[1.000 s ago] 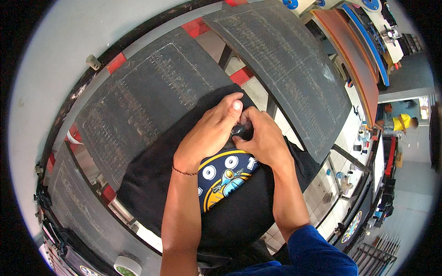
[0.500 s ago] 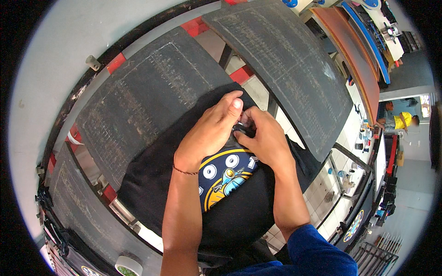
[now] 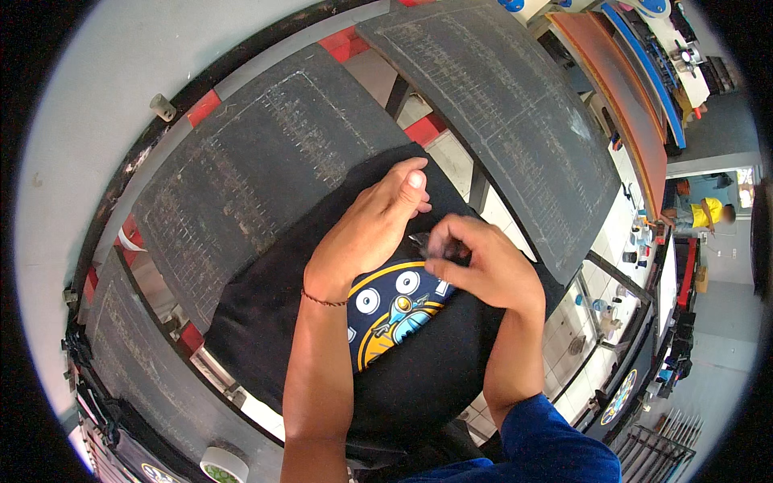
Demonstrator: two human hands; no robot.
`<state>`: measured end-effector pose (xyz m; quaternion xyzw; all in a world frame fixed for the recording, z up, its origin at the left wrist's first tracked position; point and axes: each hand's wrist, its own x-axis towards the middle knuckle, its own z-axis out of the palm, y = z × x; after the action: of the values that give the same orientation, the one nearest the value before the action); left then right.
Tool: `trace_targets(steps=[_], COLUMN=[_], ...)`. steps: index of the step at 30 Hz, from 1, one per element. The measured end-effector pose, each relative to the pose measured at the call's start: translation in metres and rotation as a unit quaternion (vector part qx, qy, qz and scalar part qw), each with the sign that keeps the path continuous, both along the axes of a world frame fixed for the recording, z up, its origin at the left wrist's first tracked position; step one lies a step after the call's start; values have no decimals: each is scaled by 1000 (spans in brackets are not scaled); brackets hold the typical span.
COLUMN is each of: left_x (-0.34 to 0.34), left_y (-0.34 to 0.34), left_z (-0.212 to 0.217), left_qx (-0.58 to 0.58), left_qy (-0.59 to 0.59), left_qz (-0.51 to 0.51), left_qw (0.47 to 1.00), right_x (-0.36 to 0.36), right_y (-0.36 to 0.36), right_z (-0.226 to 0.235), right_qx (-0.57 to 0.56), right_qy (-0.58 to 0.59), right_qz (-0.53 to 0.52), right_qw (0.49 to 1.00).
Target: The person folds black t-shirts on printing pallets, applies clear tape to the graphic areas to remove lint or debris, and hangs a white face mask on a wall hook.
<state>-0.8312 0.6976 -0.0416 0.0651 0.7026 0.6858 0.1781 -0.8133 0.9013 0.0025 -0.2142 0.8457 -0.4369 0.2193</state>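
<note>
A black garment (image 3: pixel 419 346), which looks like a T-shirt, is draped over the end of a dark flat board. Part of its round blue and yellow print (image 3: pixel 394 310) shows, with a scooter on it; a fold of black cloth covers the lower part. My left hand (image 3: pixel 374 213) rests on the cloth above the print, fingers curled together and thumb on top; what lies under them is hidden. My right hand (image 3: pixel 483 262) is just right of it, above the print's upper right, closed around a small dark, shiny thing (image 3: pixel 419 240) blurred by motion.
Dark worn boards (image 3: pixel 499 121) stand out side by side on a frame with red parts. A tape roll (image 3: pixel 224 465) lies at the lower left. Bottles (image 3: pixel 636 241) stand at the right. Farther off is a person in a yellow top (image 3: pixel 707 212).
My right hand has moved right and down, away from my left hand, with the small shiny thing. My left hand has stayed in place.
</note>
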Motion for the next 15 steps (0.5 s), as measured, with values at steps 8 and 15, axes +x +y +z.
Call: trace_targets(steps=[8, 15], left_x=[1, -2], left_y=[0, -5], left_z=[2, -13], left_qx=[6, 8], left_qy=[-13, 64], left_qz=[-4, -79], left_qw=[1000, 995], right_x=[-1, -2], right_y=[-6, 1], right_z=[-9, -8], right_qx=[138, -19], right_qy=[126, 129], right_qz=[-183, -181], right_qw=[965, 975])
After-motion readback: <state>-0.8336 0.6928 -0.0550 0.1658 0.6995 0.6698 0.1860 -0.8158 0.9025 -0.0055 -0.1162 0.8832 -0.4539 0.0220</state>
